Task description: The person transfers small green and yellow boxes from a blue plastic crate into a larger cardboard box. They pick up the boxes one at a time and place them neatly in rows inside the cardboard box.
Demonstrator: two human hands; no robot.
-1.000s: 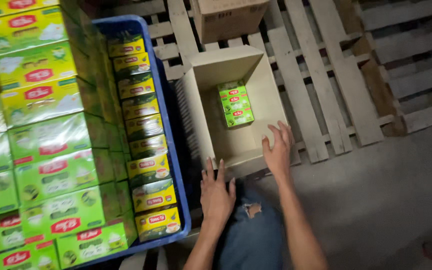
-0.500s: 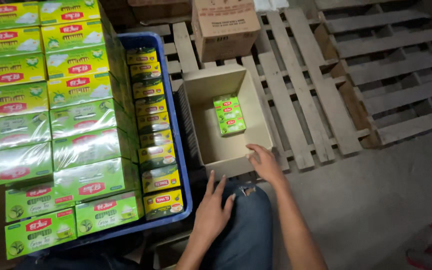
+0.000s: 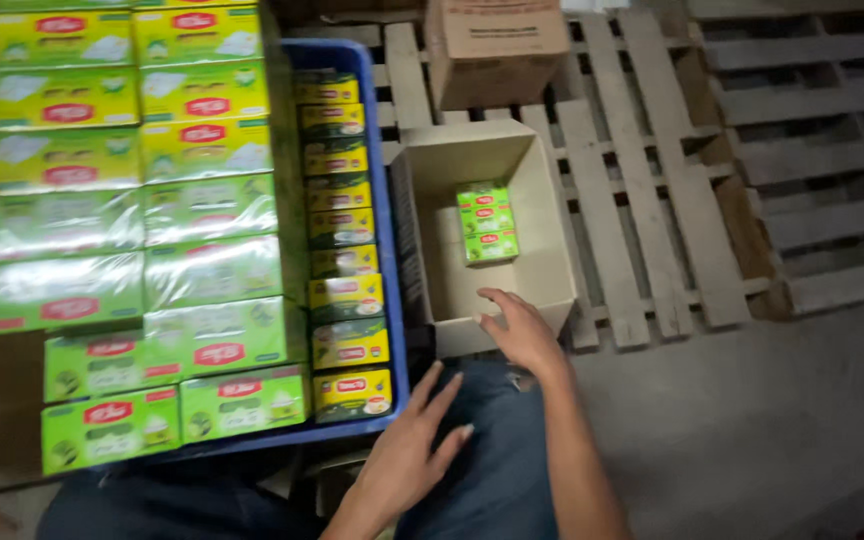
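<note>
Bare forearms, no sleeves; dark blue jeans (image 3: 497, 470) with a small tear.

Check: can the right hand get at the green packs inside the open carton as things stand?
Probably yes. The right hand rests at the near rim of the open carton; the green packs lie uncovered on its floor, nothing between them.

Wooden pallets (image 3: 652, 190) lie on a grey concrete floor (image 3: 752, 420), slats pale and worn. A shut cardboard box (image 3: 497, 45) stands on the far pallet. The light is dim and yellowish
</note>
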